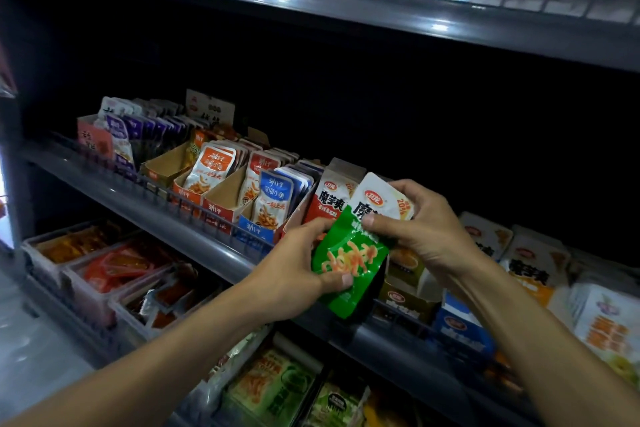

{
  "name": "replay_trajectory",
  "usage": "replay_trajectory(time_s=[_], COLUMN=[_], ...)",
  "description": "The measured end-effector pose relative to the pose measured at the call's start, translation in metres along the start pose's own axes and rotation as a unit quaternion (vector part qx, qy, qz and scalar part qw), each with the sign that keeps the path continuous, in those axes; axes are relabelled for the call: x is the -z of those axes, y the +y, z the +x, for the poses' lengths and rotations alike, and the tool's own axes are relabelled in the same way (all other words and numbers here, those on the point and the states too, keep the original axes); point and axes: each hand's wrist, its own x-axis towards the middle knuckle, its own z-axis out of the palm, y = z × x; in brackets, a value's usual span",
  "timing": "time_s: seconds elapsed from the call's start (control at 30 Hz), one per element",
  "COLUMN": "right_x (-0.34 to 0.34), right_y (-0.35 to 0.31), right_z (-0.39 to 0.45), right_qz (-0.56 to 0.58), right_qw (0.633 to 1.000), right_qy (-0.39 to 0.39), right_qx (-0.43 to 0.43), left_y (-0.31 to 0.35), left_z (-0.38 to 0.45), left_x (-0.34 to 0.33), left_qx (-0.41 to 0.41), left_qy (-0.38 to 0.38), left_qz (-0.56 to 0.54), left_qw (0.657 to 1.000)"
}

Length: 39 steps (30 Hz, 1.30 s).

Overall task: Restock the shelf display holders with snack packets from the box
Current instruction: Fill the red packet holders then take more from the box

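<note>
dim shelf [194,236]; glossy green-and-white snack packet [349,253], perhaps several, between both hands

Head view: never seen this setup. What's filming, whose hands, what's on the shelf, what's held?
There is no robot here. A camera worn on a person's head looks forward and down at their own bare hands in front of a shop shelf. Cardboard display holders on it stand in a row, filled with upright snack packets, orange, blue and purple. The left hand grips a green snack packet from below. The right hand pinches its white top. The supply box is not in view.
</note>
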Motion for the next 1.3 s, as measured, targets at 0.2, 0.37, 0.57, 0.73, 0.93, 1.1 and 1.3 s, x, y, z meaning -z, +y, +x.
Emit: replay_trajectory(time_s=[0.2,0.37,0.57,0.73,0.93,1.1,1.3], right_x=[0.015,0.032,0.007,-0.005,-0.007,-0.004,-0.005], right_y=[0.003,-0.005,0.008,0.029,0.039,0.04,0.044], right_z=[0.011,0.027,0.032,0.033,0.029,0.032,0.033], right_qz=[-0.029,-0.166,-0.243,-0.284,-0.381,-0.481,-0.533], right_qw=[0.999,0.965,0.949,0.949,0.918,0.868,0.832], right_qy=[0.025,0.154,0.136,0.081,0.064,0.043,0.078], right_qx=[-0.001,0.129,0.145,0.113,0.088,0.119,0.133], left_y=[0.002,-0.011,-0.024,-0.025,-0.026,-0.028,-0.032], left_z=[0.004,0.009,0.012,0.012,0.013,0.013,0.009], left_x=[0.0,-0.005,-0.009,-0.008,-0.002,0.003,0.002], left_qx=[0.018,-0.11,-0.112,-0.107,-0.118,-0.122,-0.125], left_qy=[-0.045,0.103,0.05,0.04,0.025,0.009,0.005], left_qz=[0.025,0.416,0.593,0.596,0.6,0.592,0.577], left_qw=[0.999,0.897,0.796,0.795,0.791,0.797,0.807])
